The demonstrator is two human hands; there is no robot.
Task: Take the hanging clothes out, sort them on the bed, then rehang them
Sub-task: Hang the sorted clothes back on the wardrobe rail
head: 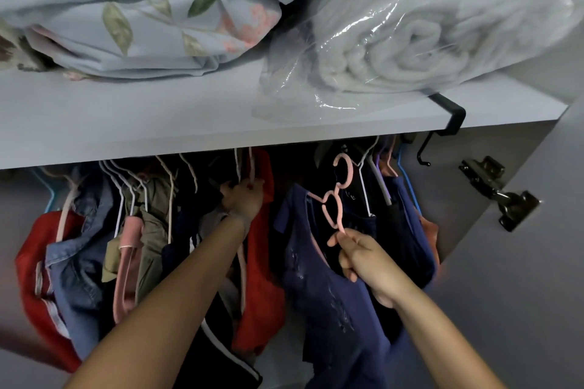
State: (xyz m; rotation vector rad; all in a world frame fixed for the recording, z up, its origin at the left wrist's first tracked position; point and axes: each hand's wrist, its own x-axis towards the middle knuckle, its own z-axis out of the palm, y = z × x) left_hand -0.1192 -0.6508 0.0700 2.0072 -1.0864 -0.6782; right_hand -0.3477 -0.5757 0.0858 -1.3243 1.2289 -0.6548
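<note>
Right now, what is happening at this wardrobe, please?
A person is reaching into an open wardrobe full of hanging clothes. The right hand pinches the lower end of a pink hanger that carries a dark blue garment; its hook is tilted and seems off the rail. The left hand grips the necks of hangers further left, near a red garment. Folded bedding and a bagged blanket lie on the shelf above.
</note>
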